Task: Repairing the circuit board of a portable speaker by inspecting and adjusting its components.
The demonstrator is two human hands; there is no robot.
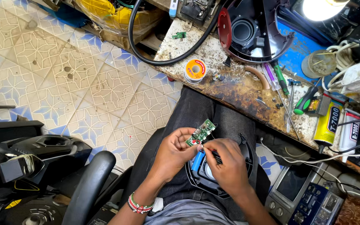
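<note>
The small green rectangular circuit board [201, 132] is pinched steady in the left hand [174, 151] above the round black plastic housing [246, 160], while its lower edge is best worked gently by the right hand [229, 163], closed on a thin dark tool [216, 157].

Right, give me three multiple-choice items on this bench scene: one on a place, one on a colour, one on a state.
1. Where does the solder spool lie?
A. on the workbench's near edge
B. on the tiled floor
C. on the person's lap

2. What colour is the circuit board?
A. red
B. green
C. white

3. How is the circuit board held?
A. lying loose on the bench
B. clamped in a vise
C. pinched in the left hand

Answers: 1 A, the spool sits on the stained bench top by its edge. 2 B, the board's face is green. 3 C, the left fingers grip it above the lap while the right hand works just below it.
</note>
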